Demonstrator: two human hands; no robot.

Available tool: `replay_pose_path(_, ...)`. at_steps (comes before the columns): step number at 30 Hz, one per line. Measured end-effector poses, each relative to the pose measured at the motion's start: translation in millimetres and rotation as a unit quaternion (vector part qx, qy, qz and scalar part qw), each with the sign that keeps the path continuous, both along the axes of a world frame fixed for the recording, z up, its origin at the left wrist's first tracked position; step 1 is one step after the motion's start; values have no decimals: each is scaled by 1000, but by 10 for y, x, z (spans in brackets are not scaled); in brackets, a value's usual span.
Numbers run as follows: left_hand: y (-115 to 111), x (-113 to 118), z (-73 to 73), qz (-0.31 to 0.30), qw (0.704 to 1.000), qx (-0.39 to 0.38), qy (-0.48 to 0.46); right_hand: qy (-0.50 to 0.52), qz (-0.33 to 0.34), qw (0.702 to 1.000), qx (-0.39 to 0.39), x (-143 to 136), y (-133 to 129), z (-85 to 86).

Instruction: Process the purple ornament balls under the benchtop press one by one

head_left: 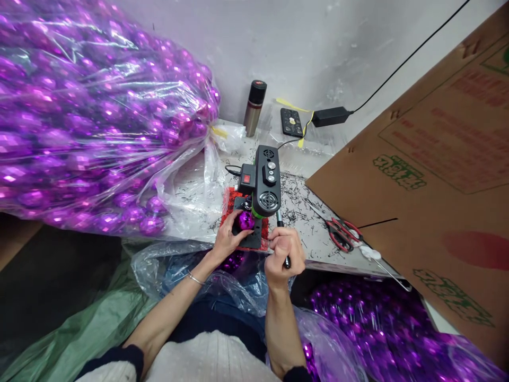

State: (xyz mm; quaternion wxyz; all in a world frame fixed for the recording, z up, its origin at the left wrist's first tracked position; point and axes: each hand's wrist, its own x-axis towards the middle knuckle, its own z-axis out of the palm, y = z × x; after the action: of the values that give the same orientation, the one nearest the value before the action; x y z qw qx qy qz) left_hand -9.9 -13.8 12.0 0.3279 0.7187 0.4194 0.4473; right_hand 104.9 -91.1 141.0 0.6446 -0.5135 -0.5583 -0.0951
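Observation:
A black machine (pixel 267 183) with round vents, silver buttons and a red switch box at its side stands on a red mat (pixel 264 240). Under its front end sits a shiny purple faceted ball (pixel 246 220) on a dark base plate (pixel 253 240). My left hand (pixel 228 233) holds this ball between thumb and fingers, from its left and near side. To the right, my right hand (pixel 284 252) is wrapped round the black grip of a metal lever (pixel 280 218) on the machine.
A large clear bag of purple balls (pixel 99 122) fills the left. Behind are a bottle (pixel 254 109), a dark panel (pixel 291 122) and a power adapter (pixel 331 116). Red-handled scissors (pixel 342 233) lie by a cardboard box (pixel 433 175). More purple balls (pixel 369 323) are below right.

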Motion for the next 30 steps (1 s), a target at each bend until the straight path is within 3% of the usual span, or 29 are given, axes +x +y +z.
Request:
replay_pose_path(10, -36, 56, -37, -15, 999, 36, 15, -11, -7, 1000, -14, 16, -32, -37)
replay_pose_path(20, -29, 41, -24, -14, 999, 26, 19, -17, -34, 999, 29, -26, 14, -406)
replay_pose_path(30, -47, 50, -30, -13, 999, 34, 21, -3, -52, 998, 36, -65, 29, -491)
